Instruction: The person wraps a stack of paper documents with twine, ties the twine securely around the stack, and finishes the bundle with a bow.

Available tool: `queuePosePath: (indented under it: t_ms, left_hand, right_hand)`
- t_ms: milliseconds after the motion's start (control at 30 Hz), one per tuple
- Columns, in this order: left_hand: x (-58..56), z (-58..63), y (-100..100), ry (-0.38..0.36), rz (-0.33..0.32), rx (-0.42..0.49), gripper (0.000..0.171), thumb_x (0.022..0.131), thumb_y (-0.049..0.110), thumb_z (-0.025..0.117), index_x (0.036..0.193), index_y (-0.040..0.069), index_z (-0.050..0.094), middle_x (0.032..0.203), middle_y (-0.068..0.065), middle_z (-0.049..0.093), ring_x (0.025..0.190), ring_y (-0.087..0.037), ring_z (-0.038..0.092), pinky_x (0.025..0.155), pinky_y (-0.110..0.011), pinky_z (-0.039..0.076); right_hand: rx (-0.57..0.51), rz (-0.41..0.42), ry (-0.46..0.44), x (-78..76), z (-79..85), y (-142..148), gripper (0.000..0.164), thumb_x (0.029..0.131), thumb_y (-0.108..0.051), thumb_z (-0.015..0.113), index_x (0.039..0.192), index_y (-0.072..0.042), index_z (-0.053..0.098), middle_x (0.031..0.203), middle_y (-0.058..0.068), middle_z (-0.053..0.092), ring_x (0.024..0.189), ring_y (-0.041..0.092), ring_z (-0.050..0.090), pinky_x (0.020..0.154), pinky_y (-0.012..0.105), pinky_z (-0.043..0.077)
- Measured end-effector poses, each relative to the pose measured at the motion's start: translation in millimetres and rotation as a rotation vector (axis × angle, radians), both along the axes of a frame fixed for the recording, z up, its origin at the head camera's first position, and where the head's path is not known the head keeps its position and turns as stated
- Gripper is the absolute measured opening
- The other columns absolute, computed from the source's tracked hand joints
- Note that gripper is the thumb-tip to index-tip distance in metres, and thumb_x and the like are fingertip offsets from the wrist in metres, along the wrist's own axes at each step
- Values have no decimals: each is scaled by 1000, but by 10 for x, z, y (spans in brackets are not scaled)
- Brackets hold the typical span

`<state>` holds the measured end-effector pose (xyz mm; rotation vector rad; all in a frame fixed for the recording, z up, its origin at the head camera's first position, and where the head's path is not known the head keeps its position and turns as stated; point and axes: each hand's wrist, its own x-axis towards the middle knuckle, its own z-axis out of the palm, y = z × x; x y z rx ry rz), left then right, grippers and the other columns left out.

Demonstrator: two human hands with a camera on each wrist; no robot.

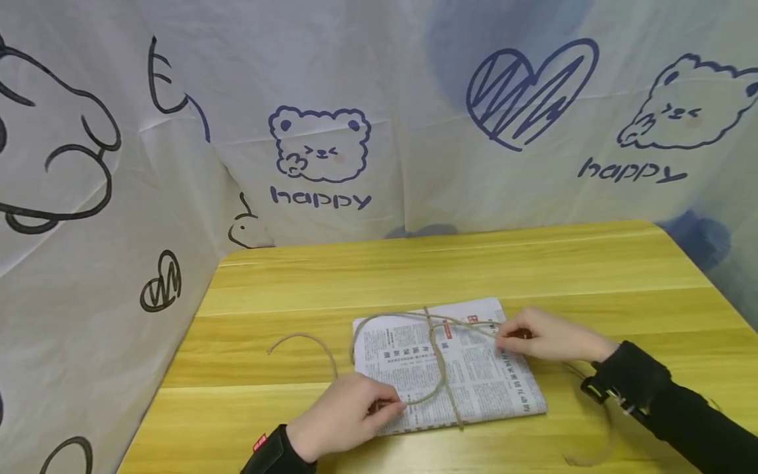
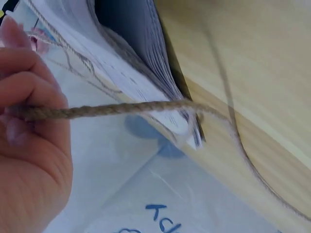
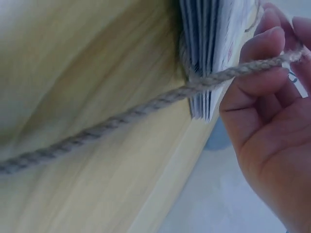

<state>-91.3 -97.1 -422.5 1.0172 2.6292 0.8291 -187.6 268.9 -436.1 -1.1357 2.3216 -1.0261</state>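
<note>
A folded stack of newspapers lies on the table, with a thin braided twine passing across and looping over its top. At the near left corner of the stack, my left hand pinches the twine between thumb and fingers. My right hand holds another stretch of it beside the far right edge. In the left wrist view the twine runs from the curled fingers past the folded edges. The right wrist view has the twine crossing the paper edges into the fingertips.
A loose twine end curls on the wooden table left of the papers. Another trails under the right wrist, towards the front. Behind and at the left hangs a white cloth with bear and heart drawings.
</note>
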Motion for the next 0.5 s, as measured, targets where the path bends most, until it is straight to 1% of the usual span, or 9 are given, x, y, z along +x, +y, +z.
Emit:
queuePosePath:
  t_ms: [67, 133, 233, 300, 367, 433, 500]
  left_hand:
    - [-18, -20, 50, -11, -34, -16, 29, 103, 32, 58, 83, 21, 76, 62, 21, 51, 52, 11, 36, 51, -8, 30]
    - [-50, -37, 108, -30, -62, -29, 29, 103, 33, 57, 85, 22, 77, 65, 20, 56, 54, 11, 40, 53, -7, 33]
    - [-142, -20, 200, -34, -67, -48, 28, 104, 34, 56, 90, 22, 78, 73, 18, 64, 60, 10, 46, 59, -9, 39]
    - [-245, 29, 265, -17, -38, -53, 27, 104, 34, 56, 93, 20, 77, 78, 14, 67, 64, 7, 51, 62, -12, 43]
    - [-366, 100, 329, 26, 13, -62, 24, 104, 33, 57, 96, 19, 75, 83, 10, 69, 69, 3, 55, 66, -15, 46]
    - [-500, 159, 398, 78, 65, -68, 21, 104, 29, 58, 98, 17, 73, 87, 6, 70, 72, -3, 58, 67, -18, 48]
    - [-626, 184, 461, 120, 106, -98, 18, 103, 27, 58, 103, 15, 72, 93, 2, 70, 78, -7, 61, 70, -22, 50]
  right_hand:
    - [-19, 30, -30, 31, 7, -9, 20, 103, -17, 58, 92, -18, 75, 67, -10, 54, 58, -8, 37, 54, 14, 35]
    - [-29, 71, -78, 65, 13, -16, 19, 102, -18, 59, 93, -18, 76, 69, -3, 60, 60, -9, 40, 55, 14, 36]
    - [-42, 141, -144, 110, 13, -11, 18, 101, -16, 61, 93, -17, 76, 72, 7, 65, 62, -10, 43, 55, 12, 38]
    - [-48, 174, -173, 133, 7, -4, 18, 101, -16, 61, 92, -16, 76, 71, 10, 64, 63, -10, 43, 56, 11, 38]
    - [-55, 193, -190, 152, 3, 3, 17, 101, -14, 61, 92, -15, 76, 71, 11, 64, 64, -10, 44, 57, 11, 39]
    - [-60, 192, -194, 165, 3, 7, 17, 100, -13, 61, 92, -15, 76, 72, 12, 65, 65, -10, 45, 57, 12, 40]
    - [-46, 171, -183, 172, 7, 11, 17, 101, -14, 61, 91, -15, 75, 72, 10, 64, 65, -10, 45, 57, 13, 41]
